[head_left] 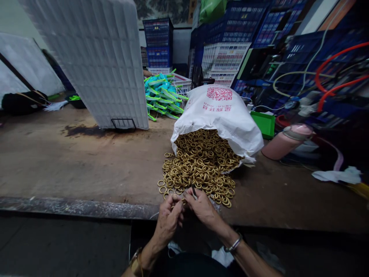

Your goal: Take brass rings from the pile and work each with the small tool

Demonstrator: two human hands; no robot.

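Note:
At the table's front edge my hands meet just below a spilled pile of gold-coloured rings (196, 173). My left hand (168, 219) is closed with thumb and fingers pinched round a gold ring (183, 201), which is mostly covered by the fingertips. My right hand (203, 207) is closed too, its fingertips against the same spot. A thin dark stick-like tool (193, 189) pokes up from the right fingers; its lower end is hidden. Behind the pile lies a white woven sack (245, 121) with red print, its mouth towards me and full of rings.
A tall white padded panel (121, 77) stands on a black wire stand (123, 124) at left. Green and blue plastic pieces (164, 94) are heaped behind. To the right are a pink bottle (286, 142), a green tray (263, 125) and red hoses (325, 92). Stacked crates (226, 55) fill the back.

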